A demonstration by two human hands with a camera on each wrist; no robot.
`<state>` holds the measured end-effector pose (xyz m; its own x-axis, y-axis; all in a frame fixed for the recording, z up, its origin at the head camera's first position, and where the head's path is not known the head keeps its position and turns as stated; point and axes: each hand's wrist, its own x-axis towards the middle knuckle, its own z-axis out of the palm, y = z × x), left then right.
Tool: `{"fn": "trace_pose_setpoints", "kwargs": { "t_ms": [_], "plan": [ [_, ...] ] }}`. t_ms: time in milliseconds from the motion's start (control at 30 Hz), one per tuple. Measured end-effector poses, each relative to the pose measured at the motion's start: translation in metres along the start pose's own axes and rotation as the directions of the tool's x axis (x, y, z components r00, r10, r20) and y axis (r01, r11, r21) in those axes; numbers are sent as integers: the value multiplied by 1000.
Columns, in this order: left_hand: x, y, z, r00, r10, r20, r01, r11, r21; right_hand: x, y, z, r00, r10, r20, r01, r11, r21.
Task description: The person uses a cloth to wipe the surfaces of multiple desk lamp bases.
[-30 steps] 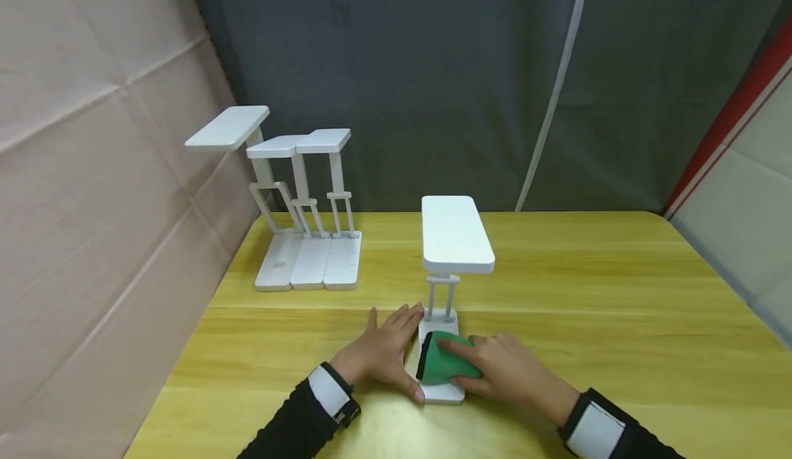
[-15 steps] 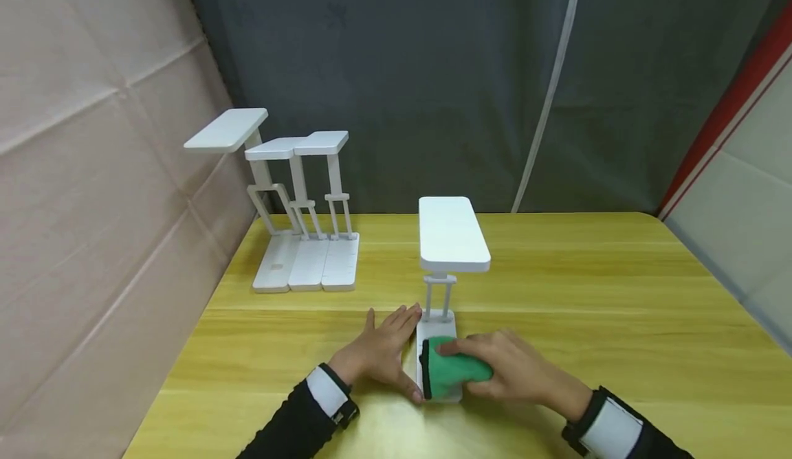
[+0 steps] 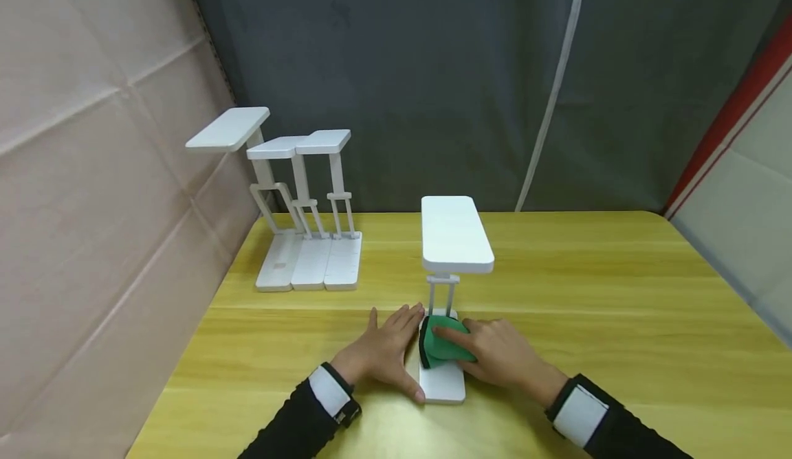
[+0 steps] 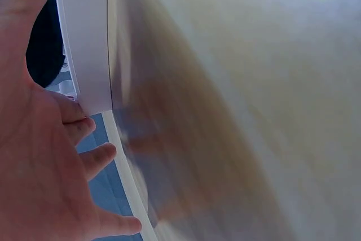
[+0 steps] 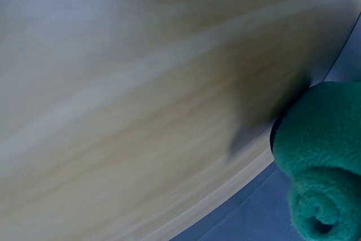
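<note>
A white folding stand (image 3: 456, 236) stands before me, its flat top panel held up on thin legs over a narrow base (image 3: 442, 386). My right hand (image 3: 510, 356) grips a folded green cloth (image 3: 450, 348) with a black edge, index finger stretched along its top, and presses it on the base just in front of the legs. In the right wrist view the cloth (image 5: 321, 134) looks fuzzy and rolled at one end. My left hand (image 3: 385, 356), fingers spread, rests along the base's left edge, thumb near its front corner. The left wrist view shows its palm (image 4: 45, 167) beside the white base (image 4: 87, 38).
Several similar white stands (image 3: 309, 266) are lined up side by side at the back left of the wooden table (image 3: 588, 294). A dark curtain (image 3: 396, 88) hangs behind the table, and a pale fabric wall (image 3: 111, 205) runs along the left.
The right hand drew the cloth toward the front of the base, then slid it back up close to the legs. The left hand has stayed at the base's left edge.
</note>
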<state>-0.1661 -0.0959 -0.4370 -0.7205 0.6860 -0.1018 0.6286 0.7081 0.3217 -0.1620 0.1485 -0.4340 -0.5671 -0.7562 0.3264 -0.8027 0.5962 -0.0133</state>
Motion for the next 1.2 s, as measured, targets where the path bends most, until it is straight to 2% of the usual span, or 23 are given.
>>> {"fn": "trace_pose_setpoints", "kwargs": {
  "t_ms": [300,633,733,833,900,1000,1100,1200],
  "plan": [
    [-1,-1,-4,1000,18,-14,-18,1000,2,-12,-9,-12,997,-42,60,35,993,110],
    [-1,-4,-7,1000,-7,-1,7,1000,-8,-22,-23,-21,984,-157,85,130,956,264],
    [-1,-4,-7,1000,-10,1,10,1000,-5,-22,-26,-32,985,-144,91,103,930,352],
    [0,-3,-6,1000,-12,4,12,1000,10,-14,-20,-45,995,-72,69,40,923,384],
    [0,-2,-6,1000,-12,1,12,1000,21,-5,-12,-48,999,-12,44,-3,943,332],
    [-1,-1,-6,1000,-19,-2,19,1000,16,9,-3,-41,998,58,29,-62,984,170],
    [-2,0,-4,1000,-20,0,20,1000,-6,12,-3,-25,993,108,39,-110,992,54],
    [-2,2,-1,1000,-11,-5,11,1000,-16,8,-8,-12,988,146,51,-148,988,52]
  ]
}}
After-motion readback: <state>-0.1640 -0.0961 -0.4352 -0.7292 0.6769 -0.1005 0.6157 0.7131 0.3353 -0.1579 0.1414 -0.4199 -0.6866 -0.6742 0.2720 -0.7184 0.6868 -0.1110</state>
